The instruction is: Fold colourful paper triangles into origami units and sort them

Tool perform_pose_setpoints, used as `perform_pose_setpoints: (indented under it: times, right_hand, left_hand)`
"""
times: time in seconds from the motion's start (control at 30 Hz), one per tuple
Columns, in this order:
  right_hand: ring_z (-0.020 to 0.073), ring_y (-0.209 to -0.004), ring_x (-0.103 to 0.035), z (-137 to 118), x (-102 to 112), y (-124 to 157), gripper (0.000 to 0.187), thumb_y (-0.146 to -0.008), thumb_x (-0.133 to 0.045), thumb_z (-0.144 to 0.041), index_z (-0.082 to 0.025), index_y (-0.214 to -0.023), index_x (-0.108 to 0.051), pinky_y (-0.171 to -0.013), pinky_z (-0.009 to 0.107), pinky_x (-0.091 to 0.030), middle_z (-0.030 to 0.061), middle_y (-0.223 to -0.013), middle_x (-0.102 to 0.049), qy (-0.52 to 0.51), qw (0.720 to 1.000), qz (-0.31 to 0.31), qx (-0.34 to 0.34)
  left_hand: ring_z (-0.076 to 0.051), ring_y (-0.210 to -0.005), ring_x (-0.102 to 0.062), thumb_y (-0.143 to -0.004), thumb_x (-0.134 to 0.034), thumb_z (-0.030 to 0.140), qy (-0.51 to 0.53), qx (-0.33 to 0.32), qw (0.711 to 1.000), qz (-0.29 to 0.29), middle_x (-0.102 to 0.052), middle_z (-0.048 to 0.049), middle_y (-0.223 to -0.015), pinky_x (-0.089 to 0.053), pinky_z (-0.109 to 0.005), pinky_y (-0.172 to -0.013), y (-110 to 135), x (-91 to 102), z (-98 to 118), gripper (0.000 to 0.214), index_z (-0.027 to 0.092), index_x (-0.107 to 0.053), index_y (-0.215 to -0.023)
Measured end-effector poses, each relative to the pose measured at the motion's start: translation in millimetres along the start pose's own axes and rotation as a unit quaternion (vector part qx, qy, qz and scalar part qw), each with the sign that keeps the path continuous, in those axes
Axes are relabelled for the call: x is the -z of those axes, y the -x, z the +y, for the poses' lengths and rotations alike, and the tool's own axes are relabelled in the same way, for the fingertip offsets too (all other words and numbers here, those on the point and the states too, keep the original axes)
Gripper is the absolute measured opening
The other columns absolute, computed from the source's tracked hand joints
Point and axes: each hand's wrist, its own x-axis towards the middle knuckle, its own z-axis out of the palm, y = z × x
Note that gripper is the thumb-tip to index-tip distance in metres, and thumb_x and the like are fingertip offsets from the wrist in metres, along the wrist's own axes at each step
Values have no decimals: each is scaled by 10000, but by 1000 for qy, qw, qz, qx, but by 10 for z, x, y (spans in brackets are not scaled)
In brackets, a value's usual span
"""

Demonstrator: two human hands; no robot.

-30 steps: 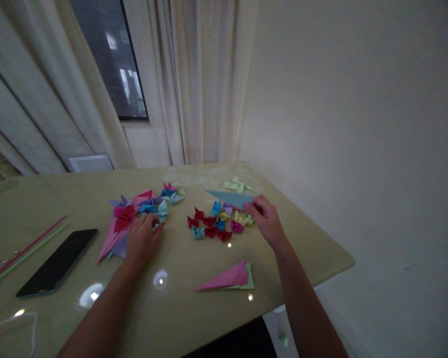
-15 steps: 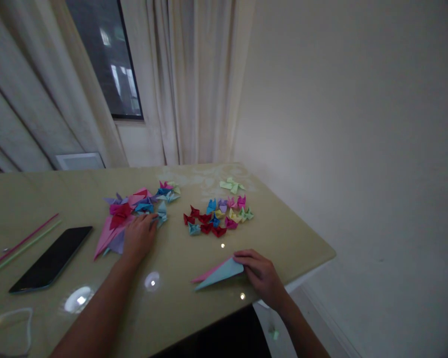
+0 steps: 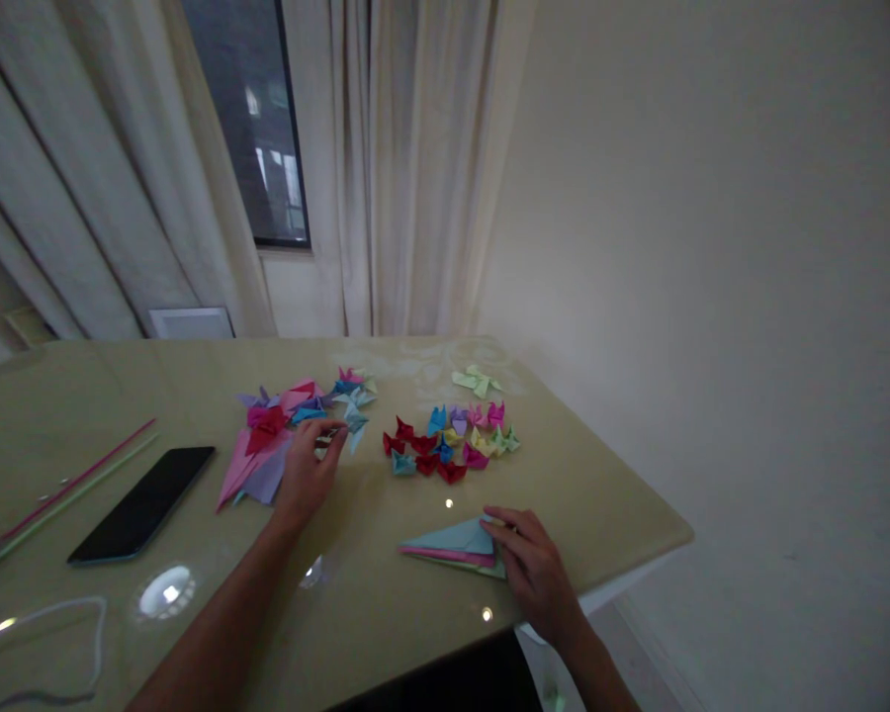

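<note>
My left hand point(image 3: 310, 467) is pinched at the near edge of a colourful paper pile, its fingertips on a light blue origami crane point(image 3: 356, 421). Beside that hand lie a red folded paper point(image 3: 266, 431), pink folded paper point(image 3: 235, 469) and lavender folded paper point(image 3: 264, 479). At the right, my right hand point(image 3: 532, 562) grips the wide end of long folded paper triangles point(image 3: 452, 539), light blue on top with pink and green beneath. Their narrow tips point left, low over the table.
Small origami pieces point(image 3: 452, 473) in several colours stand grouped mid-table, with a pale green folded paper point(image 3: 476, 381) behind them. At left are a black phone point(image 3: 142, 504), a pink stick point(image 3: 81, 477), a green stick point(image 3: 74, 502) and a white cable point(image 3: 99, 643).
My left hand has lifted slightly and now pinches the light blue crane at the pile's right edge. In my right hand the triangles have turned, showing green beneath. The view has shifted left.
</note>
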Motion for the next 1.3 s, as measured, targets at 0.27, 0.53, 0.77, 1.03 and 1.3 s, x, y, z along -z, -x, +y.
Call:
perform_pose_setpoints:
  times: [0.27, 0.53, 0.77, 1.03, 1.3]
  right_hand:
    - [236, -1024, -689, -241, -35, -304, 254, -1059, -549, -269, -261, -1206, -755, -898, 366, -584, 101, -1120, -730, -82, 994, 30, -69]
    - [185, -785, -640, -481, -499, -855, 195, -1007, -661, -347, -208, -1108, -753, -727, 302, -515, 66, -975, -718, -142, 985, -35, -93]
    - [172, -729, -623, -442, -557, -858, 172, -996, -639, -313, -202, -949, -762, -673, 277, -487, 49, -864, -711, -122, 989, -6, -78]
    - [235, -744, -668, 735, 241, -1140, 377, -918, -575, -480, -151, -926, -759, -709, 333, -515, 119, -865, -767, 67, 937, 252, -231]
    - [267, -822, -714, 1525, 291, -1443, 310, -857, -561, -353, -167, -913, -802, -729, 338, -502, 144, -925, -805, 160, 898, 212, -352]
  left_hand:
    - [-211, -834, -729, -943, -610, 407, 121, 0, 974, -190, -753, -48, -913, -575, -325, -793, 237, -125, 392, 200, 221, -679, -969]
    - [-199, -795, -708, -935, -689, 355, 129, -48, 944, -299, -788, -38, -867, -535, -282, -777, 368, -153, 523, 151, 254, -799, -960]
    - [-234, -859, -733, -981, -593, 513, 144, 0, 936, -322, -799, -76, -942, -557, -317, -810, 272, -101, 524, 356, 233, -803, -1047]
    - [-473, -1395, -465, -976, -473, 438, -370, 75, 925, -35, -565, -238, -1489, -380, -683, -1101, 31, 291, -56, 506, 174, -650, -1371]
    - [-444, -1206, -634, -970, -463, 412, -424, 98, 889, -145, -665, -250, -1332, -513, -580, -964, 11, 421, -369, 479, 142, -682, -1301]
